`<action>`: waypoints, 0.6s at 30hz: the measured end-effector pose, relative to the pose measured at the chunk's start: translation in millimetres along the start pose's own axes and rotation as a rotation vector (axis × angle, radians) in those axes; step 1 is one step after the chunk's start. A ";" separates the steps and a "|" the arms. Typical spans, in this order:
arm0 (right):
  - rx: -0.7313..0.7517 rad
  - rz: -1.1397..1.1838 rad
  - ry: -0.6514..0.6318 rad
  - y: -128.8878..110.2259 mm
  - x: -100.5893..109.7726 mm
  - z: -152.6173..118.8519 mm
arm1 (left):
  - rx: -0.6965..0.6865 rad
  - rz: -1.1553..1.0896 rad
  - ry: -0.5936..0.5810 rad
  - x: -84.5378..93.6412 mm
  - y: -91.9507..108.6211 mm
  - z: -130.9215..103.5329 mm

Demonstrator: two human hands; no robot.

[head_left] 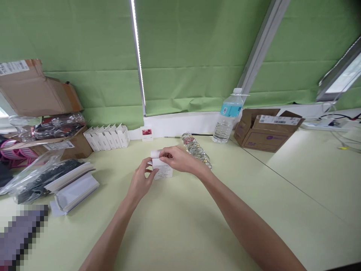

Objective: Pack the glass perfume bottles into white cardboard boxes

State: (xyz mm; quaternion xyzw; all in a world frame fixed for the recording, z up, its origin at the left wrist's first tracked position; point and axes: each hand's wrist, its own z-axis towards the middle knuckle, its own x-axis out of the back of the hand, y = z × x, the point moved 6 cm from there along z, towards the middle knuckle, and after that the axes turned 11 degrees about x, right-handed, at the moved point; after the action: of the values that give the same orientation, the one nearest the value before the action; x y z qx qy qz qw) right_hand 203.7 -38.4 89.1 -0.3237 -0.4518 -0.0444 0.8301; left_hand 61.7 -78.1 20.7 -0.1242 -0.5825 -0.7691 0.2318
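A small white box [163, 172] with lines of fine print on its face is on the table in front of me. My left hand [141, 177] grips its left side, thumb on the near face and fingers behind. At the top of the box, my right hand [178, 158] is closed in a pinch on the raised white flap [155, 153]. Whether anything else is between those fingertips is hidden. Just beyond my right wrist lies a row of clear plastic-wrapped pieces [197, 150] with gold and reddish bits.
Several white boxes [108, 138] stand in a row at the back left, beside a small card [147, 133]. Stacked cardboard boxes [36, 92] and white paper stacks [77, 192] are on the left. A water bottle [227, 116] and an open carton [265, 131] stand at the back right.
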 end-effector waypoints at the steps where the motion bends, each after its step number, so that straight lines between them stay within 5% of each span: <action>1: 0.017 -0.019 -0.023 -1.5 -1.6 0.1 | -0.002 0.000 0.001 -0.1 -0.2 -0.1; 11: 0.023 -0.271 -0.129 -9.9 -11.3 -3.1 | -0.018 0.023 -0.009 -1.3 -1.6 -1.0; 18: -0.010 -0.029 -0.083 -3.6 3.8 -5.4 | 0.019 -0.058 0.014 -1.9 -10.6 -0.9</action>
State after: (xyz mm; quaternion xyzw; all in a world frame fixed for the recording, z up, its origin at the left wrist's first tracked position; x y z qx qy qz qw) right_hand 208.5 -43.5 91.7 -0.3229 -0.4902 -0.0451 0.8083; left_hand 58.2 -76.3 10.6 -0.0998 -0.5914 -0.7709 0.2145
